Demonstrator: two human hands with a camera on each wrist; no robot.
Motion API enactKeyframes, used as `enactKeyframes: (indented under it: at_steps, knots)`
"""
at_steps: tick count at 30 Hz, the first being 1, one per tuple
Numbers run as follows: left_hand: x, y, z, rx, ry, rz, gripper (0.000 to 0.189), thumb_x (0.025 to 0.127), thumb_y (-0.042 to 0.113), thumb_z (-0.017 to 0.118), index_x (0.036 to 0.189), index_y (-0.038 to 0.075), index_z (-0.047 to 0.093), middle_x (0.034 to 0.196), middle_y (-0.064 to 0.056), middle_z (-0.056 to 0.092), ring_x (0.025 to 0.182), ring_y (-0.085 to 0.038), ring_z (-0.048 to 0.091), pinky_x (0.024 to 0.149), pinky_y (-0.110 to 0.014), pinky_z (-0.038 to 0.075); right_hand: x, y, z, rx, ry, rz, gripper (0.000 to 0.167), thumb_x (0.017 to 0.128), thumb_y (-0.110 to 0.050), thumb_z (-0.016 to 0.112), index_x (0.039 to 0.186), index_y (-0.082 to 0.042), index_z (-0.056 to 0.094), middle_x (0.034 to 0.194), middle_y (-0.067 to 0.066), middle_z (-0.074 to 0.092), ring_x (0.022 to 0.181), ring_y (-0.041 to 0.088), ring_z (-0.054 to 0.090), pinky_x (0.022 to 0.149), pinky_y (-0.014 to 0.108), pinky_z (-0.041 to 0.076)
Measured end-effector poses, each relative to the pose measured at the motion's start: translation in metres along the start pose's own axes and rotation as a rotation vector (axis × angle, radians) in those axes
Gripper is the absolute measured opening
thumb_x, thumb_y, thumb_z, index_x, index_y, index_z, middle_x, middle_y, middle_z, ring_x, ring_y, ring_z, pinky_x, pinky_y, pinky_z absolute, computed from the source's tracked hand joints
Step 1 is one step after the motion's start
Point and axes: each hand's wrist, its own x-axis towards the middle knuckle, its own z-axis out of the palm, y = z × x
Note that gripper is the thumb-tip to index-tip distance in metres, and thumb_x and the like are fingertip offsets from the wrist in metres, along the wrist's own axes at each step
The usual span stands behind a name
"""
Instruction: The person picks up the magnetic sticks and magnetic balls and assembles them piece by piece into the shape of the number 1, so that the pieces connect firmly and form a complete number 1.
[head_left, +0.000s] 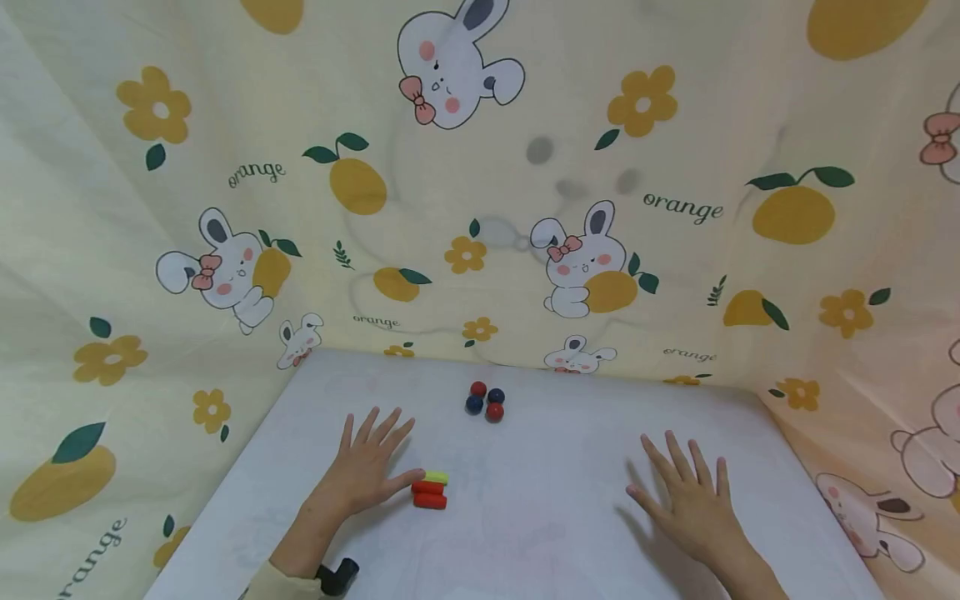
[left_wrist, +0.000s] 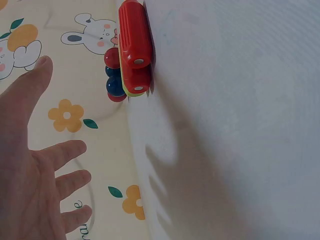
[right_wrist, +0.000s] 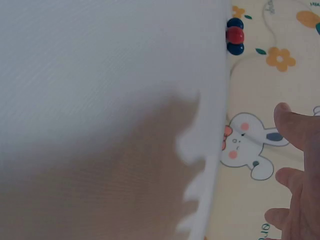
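Note:
My left hand is held over the left part of the white table, fingers spread and straight, holding nothing. In the head view its thumb tip overlaps the end of a short yellow-green stick. Beside that stick lie two ribbed red sticks, all side by side; the left wrist view shows a red stick up close. My right hand hovers over the right part, fingers also spread, nothing in it. Farther back, two red balls and two dark blue balls sit clustered together.
The white table meets a cream cloth backdrop printed with rabbits, oranges and flowers at its back and sides. A black strap piece shows at the left wrist, by a beige sleeve.

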Motion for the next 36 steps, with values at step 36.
enactKeyframes:
  at_steps: [36]
  knots:
    - [0.029,-0.008,0.016,0.0,-0.101,0.078,0.083,0.098,0.067,0.065,0.164,0.02,0.046,0.173,-0.013,0.034,0.161,-0.043,0.026,0.125,-0.074,0.01,0.064,-0.039,0.05,0.056,0.019,-0.131,0.084,0.101,-0.062,0.065,0.168,-0.022,0.036,0.174,0.023,0.026,0.159,0.054,0.019,0.122,0.077,0.004]
